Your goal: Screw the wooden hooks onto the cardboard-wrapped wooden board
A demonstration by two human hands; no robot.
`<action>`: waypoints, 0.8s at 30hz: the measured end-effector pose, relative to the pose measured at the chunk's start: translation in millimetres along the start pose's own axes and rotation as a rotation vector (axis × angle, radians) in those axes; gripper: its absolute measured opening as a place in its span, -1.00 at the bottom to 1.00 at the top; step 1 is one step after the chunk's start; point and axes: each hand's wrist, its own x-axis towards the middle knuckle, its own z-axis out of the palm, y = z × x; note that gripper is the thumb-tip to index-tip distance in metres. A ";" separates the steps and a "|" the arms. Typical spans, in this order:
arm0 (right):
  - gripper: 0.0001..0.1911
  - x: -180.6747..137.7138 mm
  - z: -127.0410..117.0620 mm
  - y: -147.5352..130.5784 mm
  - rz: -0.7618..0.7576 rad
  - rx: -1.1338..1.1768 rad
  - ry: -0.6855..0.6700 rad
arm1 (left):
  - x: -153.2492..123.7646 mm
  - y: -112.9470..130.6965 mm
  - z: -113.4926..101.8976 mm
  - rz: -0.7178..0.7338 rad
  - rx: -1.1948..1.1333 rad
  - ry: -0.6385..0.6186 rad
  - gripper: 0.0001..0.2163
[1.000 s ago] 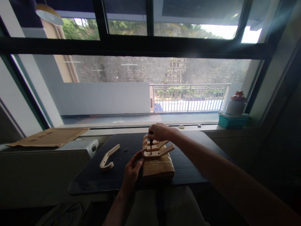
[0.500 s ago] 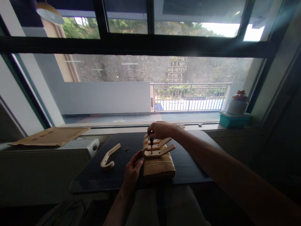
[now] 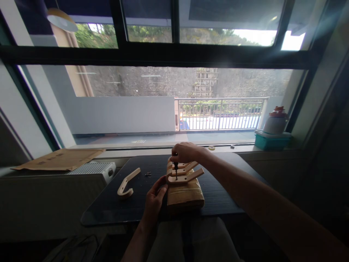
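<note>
A wooden board point(image 3: 185, 194) lies on the dark table point(image 3: 114, 203) with several curved wooden hooks point(image 3: 188, 175) on its far end. My right hand point(image 3: 185, 152) is closed round the handle of a small screwdriver point(image 3: 176, 170), whose tip stands upright on the nearest hook. My left hand point(image 3: 154, 200) rests at the board's left edge, fingers and thumb touching the curled end of that hook. One loose wooden hook point(image 3: 127, 182) lies on the table to the left. A few small dark screws point(image 3: 148, 174) lie beside it.
A white heater point(image 3: 92, 169) and a flat cardboard sheet point(image 3: 58, 159) sit left of the table. On the window sill at right stand a teal box point(image 3: 271, 140) with a white jar point(image 3: 275, 122) on top. Small items point(image 3: 211, 147) lie on the sill.
My right hand and the screwdriver stay on the nearest hook with only slight turning. The view has shifted a little; the left hand keeps its place.
</note>
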 end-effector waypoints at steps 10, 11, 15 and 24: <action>-0.74 -4.9 -4.9 0.2 -0.086 0.003 -0.070 | 0.0 -1.7 -0.9 -0.007 -0.003 -0.025 -0.57; -0.74 -4.3 -3.2 0.7 -0.085 0.001 -0.061 | -0.1 -1.8 -1.0 -0.007 -0.003 -0.027 -0.57; -0.75 -1.2 4.1 3.8 -0.059 -0.006 -0.026 | -0.2 -2.2 -0.6 -0.011 -0.007 -0.033 -0.59; -0.68 -0.5 11.4 3.9 0.008 -0.015 0.014 | -0.7 1.5 -0.3 -0.019 -0.008 -0.022 -0.57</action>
